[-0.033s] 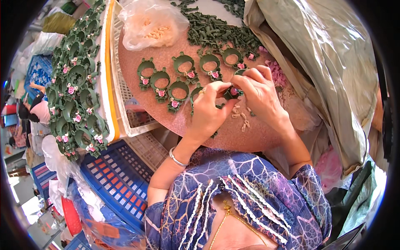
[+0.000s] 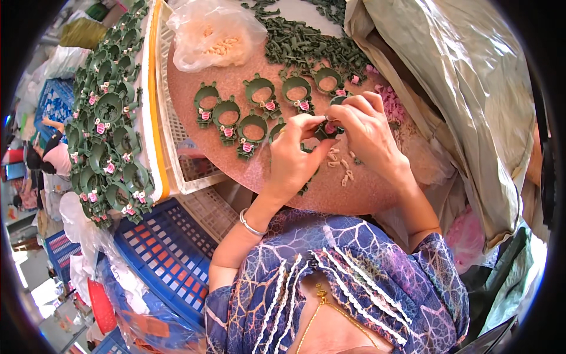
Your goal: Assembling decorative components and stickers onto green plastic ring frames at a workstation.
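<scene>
Over the table (image 2: 348, 199), the left hand (image 2: 295, 154) and right hand (image 2: 370, 131) are pinching a green toy (image 2: 326, 131) between their fingertips, which are hiding much of it. Green rings (image 2: 226, 106) are crowding the left side, cream bits (image 2: 349, 174) are lying nearby, a pink pile (image 2: 391, 105) is sitting beside the right hand, and dark green parts (image 2: 315, 44) are lying heaped behind.
</scene>
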A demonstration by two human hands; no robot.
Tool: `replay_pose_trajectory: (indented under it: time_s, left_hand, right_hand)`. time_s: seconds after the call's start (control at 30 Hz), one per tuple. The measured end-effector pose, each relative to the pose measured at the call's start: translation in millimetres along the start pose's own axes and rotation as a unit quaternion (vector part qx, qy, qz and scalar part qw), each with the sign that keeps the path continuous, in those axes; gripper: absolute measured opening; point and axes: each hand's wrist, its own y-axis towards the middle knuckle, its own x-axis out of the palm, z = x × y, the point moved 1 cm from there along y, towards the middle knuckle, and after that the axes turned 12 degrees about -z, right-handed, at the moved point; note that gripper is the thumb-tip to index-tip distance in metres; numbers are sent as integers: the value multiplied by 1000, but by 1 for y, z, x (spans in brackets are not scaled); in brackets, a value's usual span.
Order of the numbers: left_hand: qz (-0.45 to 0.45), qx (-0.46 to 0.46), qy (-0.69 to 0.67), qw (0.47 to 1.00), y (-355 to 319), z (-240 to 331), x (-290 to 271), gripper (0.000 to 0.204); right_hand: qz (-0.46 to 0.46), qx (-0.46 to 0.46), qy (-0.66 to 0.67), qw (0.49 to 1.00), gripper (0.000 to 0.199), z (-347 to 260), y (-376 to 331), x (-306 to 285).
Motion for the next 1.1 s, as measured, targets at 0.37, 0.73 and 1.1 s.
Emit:
replay_pose_trajectory:
  time_s: [0.37, 0.73, 1.1]
  left_hand:
    - [-11, 7, 293, 956, -1, -14, 7, 43]
    - [-56, -54, 447, 891, 1, -17, 6, 47]
    - [-31, -23, 400, 916, 9, -14, 3, 33]
  right_hand:
    - [101, 145, 43, 983, 18, 24, -33, -2]
    - [-36, 197, 123, 972, 7, 23, -51, 14]
    - [-131, 171, 86, 973, 8, -13, -53, 56]
